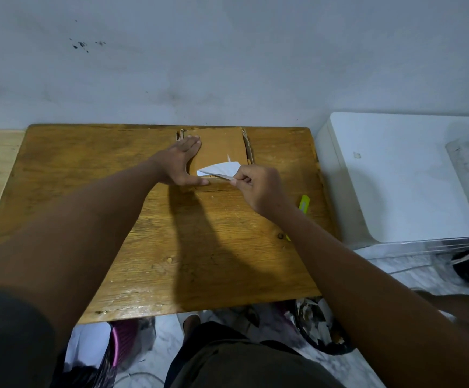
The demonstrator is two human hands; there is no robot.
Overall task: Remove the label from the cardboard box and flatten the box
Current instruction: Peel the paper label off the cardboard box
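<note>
A brown cardboard box (222,147) lies at the far edge of the wooden table (93,197), against the wall. My left hand (181,161) presses flat on the box's left side, fingers spread. My right hand (255,186) pinches the white label (219,169), whose right part is peeled up and folded over the box's near end. A small white scrap stays stuck on the box just above the label.
A yellow-green utility knife (304,204) lies on the table right of my right wrist. A white appliance (395,175) stands to the right of the table. A bin with paper scraps (317,323) sits on the floor below the table's near right corner.
</note>
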